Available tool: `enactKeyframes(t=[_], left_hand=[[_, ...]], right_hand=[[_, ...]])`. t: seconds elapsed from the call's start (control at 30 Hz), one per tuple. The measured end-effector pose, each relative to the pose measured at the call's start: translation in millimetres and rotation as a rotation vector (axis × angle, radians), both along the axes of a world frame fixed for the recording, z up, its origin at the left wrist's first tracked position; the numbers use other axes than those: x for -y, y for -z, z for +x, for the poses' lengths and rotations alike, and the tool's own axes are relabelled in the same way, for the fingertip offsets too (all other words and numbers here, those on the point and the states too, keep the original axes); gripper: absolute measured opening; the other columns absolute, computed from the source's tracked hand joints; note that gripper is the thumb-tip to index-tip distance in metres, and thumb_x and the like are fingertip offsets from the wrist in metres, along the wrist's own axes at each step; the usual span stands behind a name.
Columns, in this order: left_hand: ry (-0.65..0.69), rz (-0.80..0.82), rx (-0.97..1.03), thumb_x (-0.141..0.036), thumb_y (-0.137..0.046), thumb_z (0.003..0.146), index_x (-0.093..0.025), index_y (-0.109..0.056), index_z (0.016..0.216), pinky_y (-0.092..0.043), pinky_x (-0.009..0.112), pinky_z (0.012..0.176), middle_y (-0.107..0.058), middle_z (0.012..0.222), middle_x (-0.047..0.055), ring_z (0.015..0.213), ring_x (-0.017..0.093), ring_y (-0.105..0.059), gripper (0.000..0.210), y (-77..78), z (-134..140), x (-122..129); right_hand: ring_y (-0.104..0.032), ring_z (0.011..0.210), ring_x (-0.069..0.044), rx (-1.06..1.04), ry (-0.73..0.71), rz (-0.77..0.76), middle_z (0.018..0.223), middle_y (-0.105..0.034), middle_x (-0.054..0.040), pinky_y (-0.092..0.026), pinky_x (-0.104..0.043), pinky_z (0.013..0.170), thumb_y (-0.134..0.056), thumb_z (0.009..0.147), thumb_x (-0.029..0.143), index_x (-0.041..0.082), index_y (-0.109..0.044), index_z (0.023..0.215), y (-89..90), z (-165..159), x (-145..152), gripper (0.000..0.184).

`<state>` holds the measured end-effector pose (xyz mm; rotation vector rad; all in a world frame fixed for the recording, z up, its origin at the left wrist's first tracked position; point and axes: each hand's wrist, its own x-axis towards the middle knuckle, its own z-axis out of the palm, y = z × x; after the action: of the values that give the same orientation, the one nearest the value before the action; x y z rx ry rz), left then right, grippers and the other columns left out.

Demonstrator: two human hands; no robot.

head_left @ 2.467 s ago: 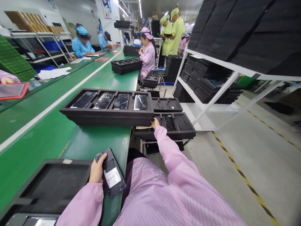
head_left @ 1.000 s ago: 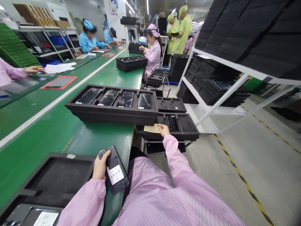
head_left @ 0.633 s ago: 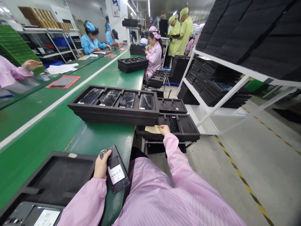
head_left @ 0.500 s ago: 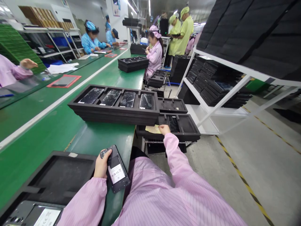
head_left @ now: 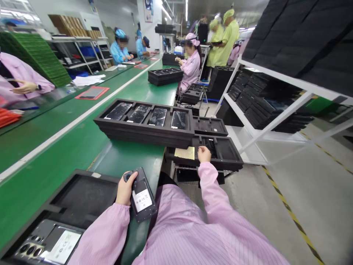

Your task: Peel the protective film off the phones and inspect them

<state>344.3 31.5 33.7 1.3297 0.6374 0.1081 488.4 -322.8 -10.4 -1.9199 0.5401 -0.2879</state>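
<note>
My left hand (head_left: 125, 188) is closed around a phone (head_left: 142, 195), its back up with a white label, over the edge of the green bench. My right hand (head_left: 204, 154) is pinched just to the right of a yellow sheet of small stickers (head_left: 184, 153). Anything between its fingertips is too small to make out. The sheet lies on a black foam tray (head_left: 230, 149) that stands on a wire cart, with one dark phone (head_left: 210, 147) in it behind my right hand. At lower left another phone (head_left: 52, 243) lies back up in a black foam tray (head_left: 88, 191).
A stack of black trays (head_left: 149, 129) holding several phones, screens up, stands on the bench (head_left: 132, 158). To the right is a white rack (head_left: 275, 134) full of black trays. A person in pink (head_left: 24, 84) sits across the bench; other people work farther off.
My right hand has moved off the sticker sheet to the right, with its fingertips pinched. My left hand keeps hold of the phone. The view has shifted a little to the left.
</note>
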Motion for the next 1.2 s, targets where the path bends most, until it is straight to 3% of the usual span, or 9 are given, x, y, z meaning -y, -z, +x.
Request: enactKeyframes(t=[0.13,0.33,0.43,0.53,0.67,0.8,1.1,1.2], left_hand=[[0.020,0.098,0.093,-0.048,-0.083,0.054,-0.018,-0.057,0.086,-0.044,0.022,0.062,-0.059,0.075,-0.003,0.067,0.012,-0.054,0.051,-30.3,-12.7,3.1],[0.065,0.156,0.146,-0.040,-0.077,0.066,-0.021,-0.055,0.095,-0.046,0.023,0.062,-0.060,0.080,-0.004,0.067,0.013,-0.055,0.041,-85.7,-42.2,5.4],[0.074,0.246,0.176,-0.035,-0.070,0.069,-0.022,-0.053,0.098,-0.045,0.022,0.061,-0.059,0.083,-0.003,0.068,0.012,-0.055,0.036,-103.8,-55.3,4.3],[0.076,0.310,0.200,-0.033,-0.066,0.069,-0.021,-0.053,0.097,-0.044,0.022,0.060,-0.058,0.080,-0.004,0.066,0.012,-0.054,0.033,-114.6,-64.2,4.7],[0.042,0.379,0.245,-0.033,-0.065,0.070,-0.021,-0.052,0.095,-0.044,0.023,0.060,-0.058,0.078,-0.004,0.065,0.012,-0.054,0.031,-123.6,-70.7,6.8],[0.015,0.414,0.265,-0.034,-0.065,0.071,-0.021,-0.053,0.097,-0.045,0.024,0.061,-0.060,0.080,-0.003,0.065,0.012,-0.055,0.031,-129.7,-73.9,6.9],[-0.013,0.419,0.255,-0.034,-0.065,0.070,-0.022,-0.054,0.098,-0.047,0.024,0.061,-0.061,0.078,-0.003,0.064,0.013,-0.057,0.033,-131.3,-74.1,5.7],[-0.004,0.400,0.258,-0.034,-0.065,0.070,-0.022,-0.053,0.099,-0.047,0.024,0.060,-0.061,0.077,-0.004,0.063,0.013,-0.057,0.033,-130.9,-73.7,6.2]], right_hand=[[-0.069,0.076,-0.017,0.111,-0.067,0.165,0.085,-0.068,-0.0068,-0.060,-0.034,0.074,-0.065,0.090,0.038,0.010,-0.066,0.094,-34.1,-32.2,-30.7,0.028],[-0.073,0.074,-0.023,0.153,-0.491,0.351,0.078,-0.073,-0.0088,-0.062,-0.033,0.065,-0.079,0.067,0.044,0.015,-0.074,0.081,-105.3,-96.9,-109.2,0.033],[-0.071,0.067,-0.018,0.223,-0.833,0.445,0.077,-0.073,-0.0063,-0.061,-0.028,0.061,-0.074,0.077,0.036,0.017,-0.077,0.082,-140.3,-125.2,-146.2,0.020],[-0.068,0.065,-0.013,0.367,-0.995,0.426,0.078,-0.072,-0.0043,-0.058,-0.025,0.059,-0.070,0.083,0.024,0.020,-0.077,0.082,-162.8,-142.3,-174.2,0.008],[-0.068,0.071,-0.012,0.507,-0.974,0.354,0.083,-0.073,-0.0009,-0.057,-0.023,0.062,-0.068,0.084,0.014,0.029,-0.078,0.097,-172.2,-149.2,-192.2,0.021],[-0.069,0.073,-0.010,0.505,-0.986,0.371,0.088,-0.074,0.0010,-0.059,-0.023,0.067,-0.066,0.086,0.011,0.034,-0.075,0.111,-176.1,-149.4,-194.6,0.034],[-0.069,0.063,-0.013,0.373,-0.969,0.440,0.077,-0.074,-0.0012,-0.055,-0.021,0.053,-0.072,0.084,0.019,0.024,-0.078,0.083,-182.7,-150.9,-193.9,0.008],[-0.069,0.074,-0.014,0.446,-0.968,0.398,0.086,-0.073,-0.0021,-0.056,-0.025,0.061,-0.071,0.085,0.019,0.026,-0.077,0.083,-181.1,-151.3,-193.7,0.009]])
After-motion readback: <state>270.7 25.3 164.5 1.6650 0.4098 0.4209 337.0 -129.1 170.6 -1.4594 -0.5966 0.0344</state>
